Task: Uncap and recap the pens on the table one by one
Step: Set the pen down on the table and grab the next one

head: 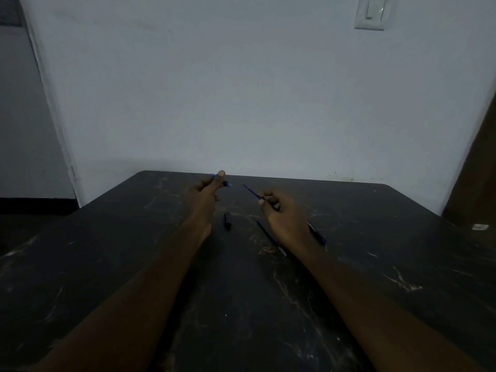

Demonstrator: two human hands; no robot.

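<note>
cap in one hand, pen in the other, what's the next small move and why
Probably bring the two hands together and slide the blue cap back over the pen tip. The left hand pinches the cap, the right hand holds the uncapped pen with its tip aimed at the cap, and a gap separates them. Another pen lies on the table.

No legible text anywhere

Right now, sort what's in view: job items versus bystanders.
Job: blue cap in left hand; uncapped blue pen in right hand; pen on table; small black piece, perhaps a cap.
Bystanders: light switch; small white object; dark table.
</note>
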